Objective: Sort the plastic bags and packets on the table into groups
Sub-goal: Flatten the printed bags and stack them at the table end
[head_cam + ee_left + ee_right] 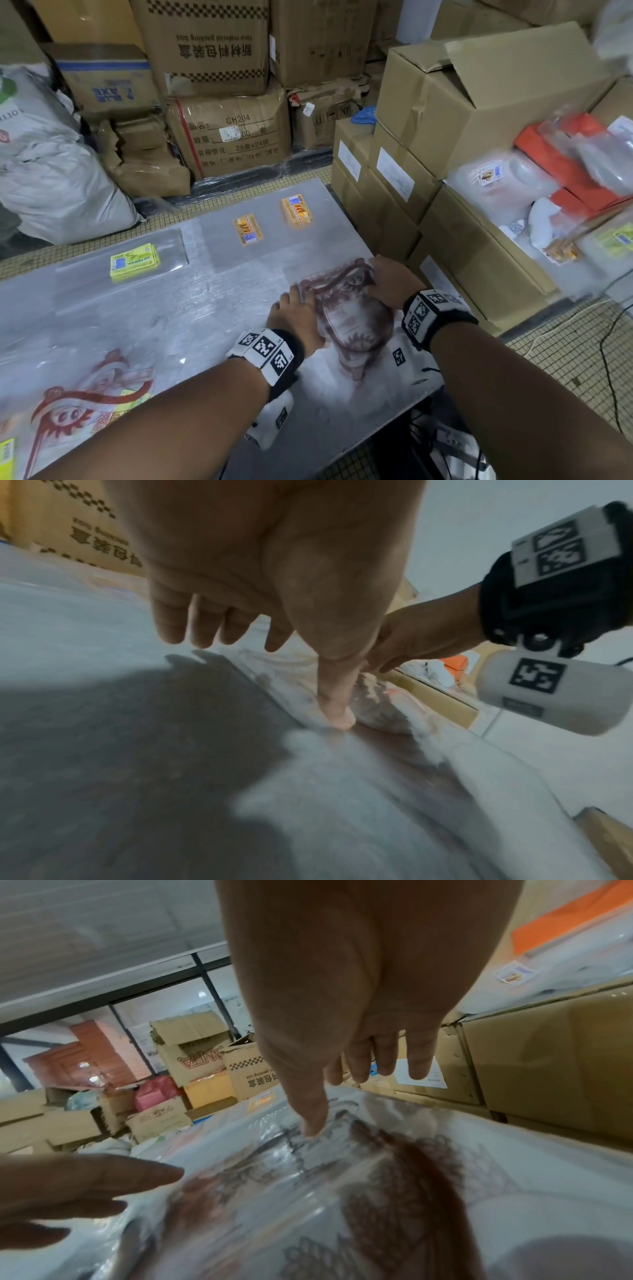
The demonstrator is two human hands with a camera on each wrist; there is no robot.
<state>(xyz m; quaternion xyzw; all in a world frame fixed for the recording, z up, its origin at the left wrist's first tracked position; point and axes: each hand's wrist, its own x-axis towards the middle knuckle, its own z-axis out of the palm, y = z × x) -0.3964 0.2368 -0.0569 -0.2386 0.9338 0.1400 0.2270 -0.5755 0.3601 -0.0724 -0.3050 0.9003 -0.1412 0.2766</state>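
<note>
A stack of clear bags with dark red print (352, 315) lies near the table's right edge. My left hand (294, 313) lies flat against the stack's left side, its thumb (335, 712) pressing down on the bag edge (380, 710). My right hand (390, 284) rests on the stack's right side with straight fingers, and its thumb (311, 1123) touches the printed plastic (359, 1191). Farther back lie a yellow packet (134, 262) and two orange packets (248, 229) (297, 210). Larger red-printed bags (85, 411) are spread at the near left.
The table (171, 325) is covered in clear film. Stacked cardboard boxes (445, 137) stand close along its right side, with more boxes (222, 137) and a white sack (51, 171) behind. Plastic wraps and orange boxes (561, 164) are piled at the right. Cables (609, 342) trail over the floor.
</note>
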